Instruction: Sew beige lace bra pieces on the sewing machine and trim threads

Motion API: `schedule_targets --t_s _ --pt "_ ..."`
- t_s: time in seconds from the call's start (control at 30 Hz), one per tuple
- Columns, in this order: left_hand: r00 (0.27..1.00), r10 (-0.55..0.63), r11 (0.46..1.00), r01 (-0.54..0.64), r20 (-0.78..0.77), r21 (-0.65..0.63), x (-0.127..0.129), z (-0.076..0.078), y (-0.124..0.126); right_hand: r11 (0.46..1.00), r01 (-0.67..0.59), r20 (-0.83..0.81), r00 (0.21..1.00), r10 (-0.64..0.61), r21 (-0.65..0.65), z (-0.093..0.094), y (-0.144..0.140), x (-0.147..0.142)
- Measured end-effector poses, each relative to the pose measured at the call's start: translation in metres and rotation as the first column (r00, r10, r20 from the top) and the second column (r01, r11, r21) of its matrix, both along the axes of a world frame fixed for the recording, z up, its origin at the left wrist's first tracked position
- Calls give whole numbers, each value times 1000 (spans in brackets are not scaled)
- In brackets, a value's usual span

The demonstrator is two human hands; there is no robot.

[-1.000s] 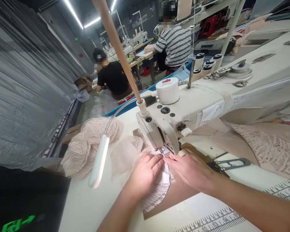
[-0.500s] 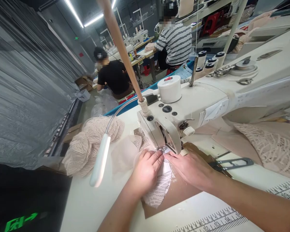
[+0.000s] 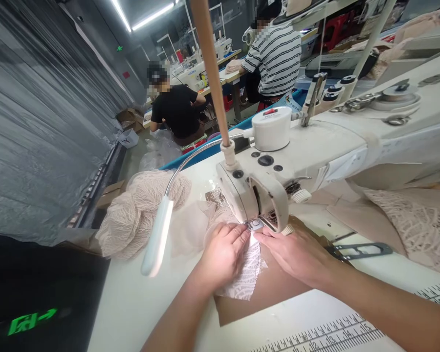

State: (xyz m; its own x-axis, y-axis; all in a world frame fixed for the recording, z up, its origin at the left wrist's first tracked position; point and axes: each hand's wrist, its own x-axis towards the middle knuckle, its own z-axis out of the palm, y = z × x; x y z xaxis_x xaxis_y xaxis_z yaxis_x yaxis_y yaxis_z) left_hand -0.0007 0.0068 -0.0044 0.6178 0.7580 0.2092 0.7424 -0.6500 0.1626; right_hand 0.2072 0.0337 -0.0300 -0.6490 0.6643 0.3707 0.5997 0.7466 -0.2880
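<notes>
A piece of pale pink lace fabric (image 3: 247,276) lies under the head of a white sewing machine (image 3: 238,188), its near end hanging toward me over a brown mat (image 3: 275,286). My left hand (image 3: 222,252) rests on the lace with its fingers closed together, tips just left of the presser foot (image 3: 254,224). From the other side, my right hand (image 3: 297,252) is closed at the lace's right edge, forefinger close to the foot. Its thumb and what lies beneath its fingers are hidden. Thread snips (image 3: 366,251) lie beside my right wrist.
A lamp (image 3: 157,239) on a bendy neck hangs left of my hands. Behind it is a heap of lace pieces (image 3: 132,215). More lace (image 3: 414,225) lies at right. A printed ruler (image 3: 337,337) runs along the near edge. Two people sit at tables beyond.
The lace has moved forward under the machine, so less of it hangs toward me. Both hands keep nearly the same place beside the foot. My view has shifted slightly.
</notes>
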Motion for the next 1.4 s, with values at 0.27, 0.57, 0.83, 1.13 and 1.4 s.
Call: schedule_targets --t_s 0.27,0.57,0.83,1.13,1.4 --pt "995 97 995 -97 -9 -9 -3 0 -4 1000 -9 61 998 9 13 11 1 -4" --pt "998 65 996 -63 26 -55 -5 7 -13 990 -107 -7 994 107 -87 11 1 6" --pt "984 122 993 -121 130 -15 5 -1 -18 984 -157 55 985 162 -87 15 -2 7" --pt "856 353 868 -149 378 -474 -4 10 -12 983 -174 29 984 176 -59 14 -2 8" --pt "900 248 913 -94 357 -397 -6 15 -17 985 -149 50 987 154 -83 14 -4 6"
